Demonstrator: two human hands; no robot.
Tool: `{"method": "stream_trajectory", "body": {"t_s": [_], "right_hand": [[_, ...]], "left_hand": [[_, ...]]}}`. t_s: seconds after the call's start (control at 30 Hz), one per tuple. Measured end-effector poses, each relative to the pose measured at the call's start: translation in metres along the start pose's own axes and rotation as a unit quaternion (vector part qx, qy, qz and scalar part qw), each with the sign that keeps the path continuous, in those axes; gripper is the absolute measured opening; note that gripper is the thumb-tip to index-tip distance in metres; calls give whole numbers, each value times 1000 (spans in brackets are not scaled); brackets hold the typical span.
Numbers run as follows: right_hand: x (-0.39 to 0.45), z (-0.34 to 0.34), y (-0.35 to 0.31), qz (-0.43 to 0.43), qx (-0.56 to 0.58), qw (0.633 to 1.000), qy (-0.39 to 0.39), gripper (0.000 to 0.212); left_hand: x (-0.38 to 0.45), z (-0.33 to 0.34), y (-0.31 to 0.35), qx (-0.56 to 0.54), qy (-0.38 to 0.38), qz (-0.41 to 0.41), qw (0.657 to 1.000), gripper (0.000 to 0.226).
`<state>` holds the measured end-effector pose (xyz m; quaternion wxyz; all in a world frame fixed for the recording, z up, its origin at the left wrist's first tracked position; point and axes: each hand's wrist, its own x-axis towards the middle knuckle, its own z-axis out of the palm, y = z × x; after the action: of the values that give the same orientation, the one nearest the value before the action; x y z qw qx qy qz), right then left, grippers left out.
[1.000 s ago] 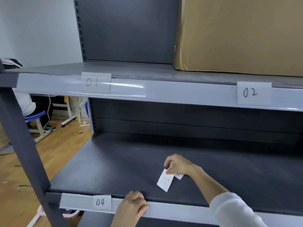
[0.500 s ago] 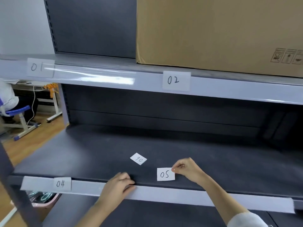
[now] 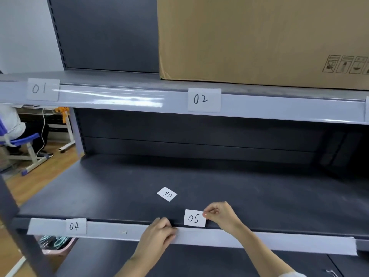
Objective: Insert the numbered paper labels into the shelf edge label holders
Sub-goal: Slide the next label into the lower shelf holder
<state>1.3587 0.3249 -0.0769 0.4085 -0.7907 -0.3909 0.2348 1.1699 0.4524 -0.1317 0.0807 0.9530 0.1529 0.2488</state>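
My right hand (image 3: 220, 215) pinches the right edge of the white paper label "05" (image 3: 194, 218), held upright just above the lower shelf's clear label holder strip (image 3: 249, 239). My left hand (image 3: 159, 234) grips the top lip of that strip, left of the label. Label "04" (image 3: 76, 226) sits in the strip at the left. A loose label "06" (image 3: 167, 194) lies upside down on the dark shelf surface (image 3: 259, 192). Labels "01" (image 3: 43, 89) and "02" (image 3: 204, 99) sit in the upper shelf's holder (image 3: 119, 98).
A large cardboard box (image 3: 259, 37) stands on the upper shelf at the right. A dark upright post (image 3: 14, 216) crosses the lower left. Beyond the shelf's left side are a wooden floor, a blue chair (image 3: 24, 144) and a seated person. A pink basket (image 3: 58, 245) sits below.
My right hand lifted label "05" off the shelf, turned it upright and brought it down to the front strip. Label "06" stayed on the shelf. My view shifted right.
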Motion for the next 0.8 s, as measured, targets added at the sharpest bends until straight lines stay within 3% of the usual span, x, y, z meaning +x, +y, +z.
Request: {"method": "stream_trajectory", "body": {"t_s": [0.07,0.2,0.4,0.8], "right_hand": [[0,4,0,0,-7,1000,-1,28],[-3,13,-1,8,-9,1000,-14,27],[-4,22,-2,21,-27,999,-17,30],[-11,29,-8,0,-105,994,-14,36]], "left_hand": [[6,0,1,-30,-25,-36,999,32],[12,-2,-3,-106,-33,-92,990,12],[20,-4,-7,-117,-73,-96,986,16],[20,-5,-7,-149,-63,-121,979,14]]}}
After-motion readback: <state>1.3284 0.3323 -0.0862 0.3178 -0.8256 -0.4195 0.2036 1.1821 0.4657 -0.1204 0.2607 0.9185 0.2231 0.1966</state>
